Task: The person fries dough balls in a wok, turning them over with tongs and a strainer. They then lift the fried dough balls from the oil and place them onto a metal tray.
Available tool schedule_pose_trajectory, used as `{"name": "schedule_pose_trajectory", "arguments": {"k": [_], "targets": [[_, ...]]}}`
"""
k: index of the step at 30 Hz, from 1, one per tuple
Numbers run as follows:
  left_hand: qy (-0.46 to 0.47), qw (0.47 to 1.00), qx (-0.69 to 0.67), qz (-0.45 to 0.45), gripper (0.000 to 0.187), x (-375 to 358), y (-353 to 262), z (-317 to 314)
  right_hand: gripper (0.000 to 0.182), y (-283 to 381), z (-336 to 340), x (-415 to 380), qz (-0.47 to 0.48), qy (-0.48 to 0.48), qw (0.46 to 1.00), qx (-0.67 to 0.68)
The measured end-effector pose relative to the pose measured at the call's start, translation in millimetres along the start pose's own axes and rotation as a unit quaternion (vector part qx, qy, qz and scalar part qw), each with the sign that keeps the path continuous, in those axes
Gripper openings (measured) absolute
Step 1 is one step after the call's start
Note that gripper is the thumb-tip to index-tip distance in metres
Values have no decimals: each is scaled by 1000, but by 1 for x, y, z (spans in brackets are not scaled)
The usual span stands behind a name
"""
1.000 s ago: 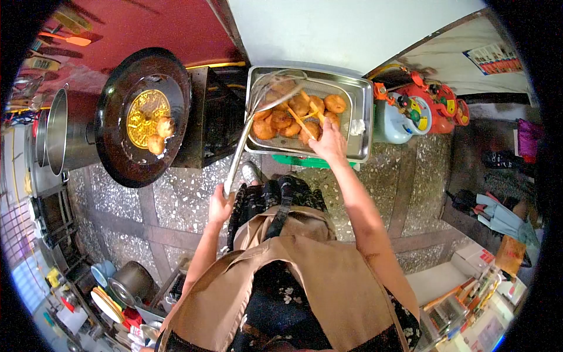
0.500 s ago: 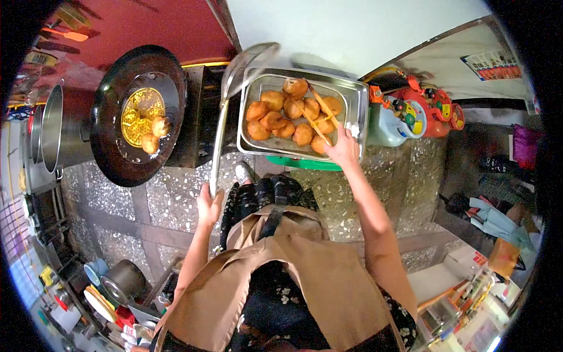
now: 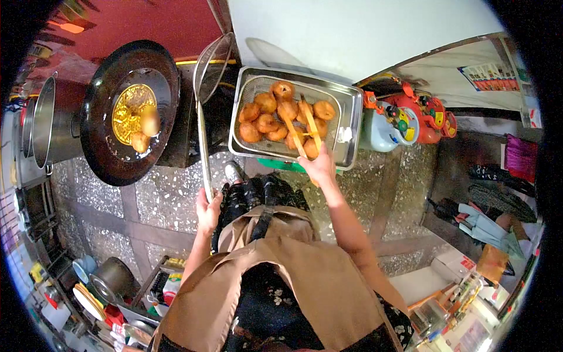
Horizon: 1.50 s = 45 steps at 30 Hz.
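Observation:
My left hand (image 3: pixel 209 210) is closed round the handle of a long wire skimmer (image 3: pixel 202 135), whose mesh bowl is raised between the wok and the tray. In my right hand (image 3: pixel 319 167) are wooden tongs (image 3: pixel 291 126), their tips pointing away from me over the fried balls. Several browned balls (image 3: pixel 265 102) lie on the mesh in a steel tray (image 3: pixel 350 129). Whether the tongs grip a ball is unclear. At the left, a dark wok (image 3: pixel 97 111) holds oil, a yellow perforated disc (image 3: pixel 124 114) and round pieces (image 3: pixel 141 142), one of them blurred.
Gas cylinders (image 3: pixel 387 126) stand right of the tray. A large steel pot (image 3: pixel 61 123) is left of the wok. Under the tray's near edge shows a green rim (image 3: pixel 281 165). Pots and boxes line the lower left and right.
The skimmer has moved left, away from the tray and closer to the wok. My right hand has drawn left and nearer to me, with the tongs turned. The view has shifted slightly.

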<state>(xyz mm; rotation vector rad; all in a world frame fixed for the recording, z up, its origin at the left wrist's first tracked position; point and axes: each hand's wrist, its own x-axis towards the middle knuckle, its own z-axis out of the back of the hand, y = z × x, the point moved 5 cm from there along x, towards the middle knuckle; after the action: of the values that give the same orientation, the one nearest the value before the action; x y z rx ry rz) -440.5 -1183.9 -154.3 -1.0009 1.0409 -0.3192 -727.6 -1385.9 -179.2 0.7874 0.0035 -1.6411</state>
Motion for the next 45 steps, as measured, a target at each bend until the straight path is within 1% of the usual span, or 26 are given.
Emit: {"name": "schedule_pose_trajectory", "arguments": {"k": [1, 3, 4, 5, 7, 8, 11, 15, 17, 21, 24, 26, 30, 33, 35, 36, 38, 40, 45], "targets": [[-1, 1000, 0, -1, 14, 2, 1, 0, 87, 1, -2, 1, 1, 0, 1000, 0], [17, 1000, 1, -20, 15, 4, 5, 0, 84, -7, -13, 7, 8, 18, 995, 102], [24, 999, 8, -24, 15, 3, 4, -2, 78, -15, -23, 16, 14, 32, 984, 173], [25, 999, 10, -24, 15, 2, 3, -2, 78, -28, -27, 24, 12, 32, 984, 175], [30, 999, 14, -23, 15, -1, -3, -4, 69, -21, -15, 26, 35, 67, 980, 182], [31, 999, 14, -23, 15, 0, -3, -5, 64, -17, -10, 25, 20, 81, 973, 216], [21, 999, 25, -29, 15, 1, -4, -5, 63, -4, 11, 20, 16, 87, 974, 208], [36, 999, 23, -33, 16, 1, -5, -8, 64, -20, 1, 28, 5, 99, 972, 215], [39, 999, 18, -34, 16, 0, -7, -10, 66, -27, -4, 29, 6, 99, 962, 255], [38, 998, 29, -30, 17, -1, -8, -13, 67, -35, -8, 33, -2, 106, 961, 254], [39, 998, 36, -36, 17, -3, -7, -13, 66, -33, -6, 31, 3, 101, 968, 229], [40, 998, 35, -35, 17, -3, -5, -13, 61, -22, -1, 22, 10, 101, 962, 255], [39, 996, 61, -51, 17, -1, 6, -12, 57, -19, -14, 31, 15, 110, 948, 299], [41, 996, 58, -51, 17, -1, 4, -14, 54, -16, -23, 37, 30, 115, 957, 263], [43, 997, 46, -46, 17, -3, 1, -18, 54, -10, -19, 33, 62, 79, 962, 254], [43, 996, 69, -44, 17, -4, -1, -20, 54, -5, -14, 28, 62, 79, 962, 255], [43, 994, 93, -41, 17, -6, -7, -22, 54, -1, -3, 19, 7, 82, 966, 243], [62, 997, 50, 10, 17, -9, -7, -27, 54, -7, -9, 22, 8, 82, 966, 246], [75, 994, 71, -26, 15, -8, 0, -32, 52, -11, -10, 24, 5, 88, 966, 241]]}}
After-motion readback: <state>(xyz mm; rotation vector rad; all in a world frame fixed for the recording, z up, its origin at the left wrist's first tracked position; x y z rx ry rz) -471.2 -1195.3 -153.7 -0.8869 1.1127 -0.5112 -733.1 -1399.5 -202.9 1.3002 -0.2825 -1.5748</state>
